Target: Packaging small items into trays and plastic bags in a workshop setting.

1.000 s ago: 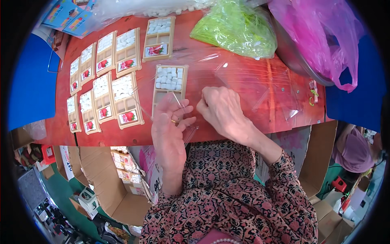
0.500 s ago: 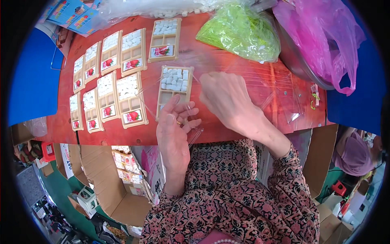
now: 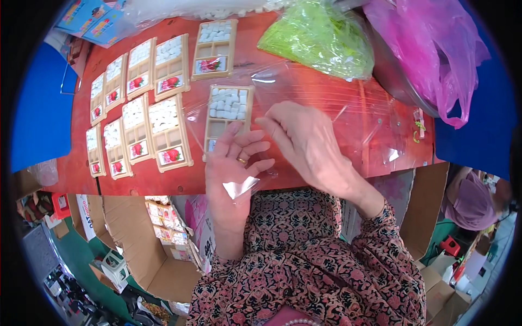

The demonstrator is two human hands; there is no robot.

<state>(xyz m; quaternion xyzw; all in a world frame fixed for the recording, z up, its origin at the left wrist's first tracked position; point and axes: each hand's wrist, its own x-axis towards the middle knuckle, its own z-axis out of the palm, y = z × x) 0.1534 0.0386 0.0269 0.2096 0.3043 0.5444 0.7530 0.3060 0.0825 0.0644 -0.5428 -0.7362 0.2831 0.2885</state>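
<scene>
In front of me a beige compartment tray stands on the red table, its far part filled with small white cubes. My left hand is palm up at its near end, fingers spread, hiding part of the lower compartments. Clear plastic film lies over that palm and catches bright glare. To the right of the tray, my right hand is closed in a pinch, fingertips pressed together on the see-through film. How far the film reaches is hard to see.
Several similar trays with white cubes and strawberry-printed cards stand at the left. Farther back lie a bag of green strands and a pink plastic bag by a metal bowl. An open carton sits below the table's front edge.
Both hands stay beside the tray. A bright patch of glare from the film now shows on my left palm, and my right hand's fingers have turned into a clearer pinch.
</scene>
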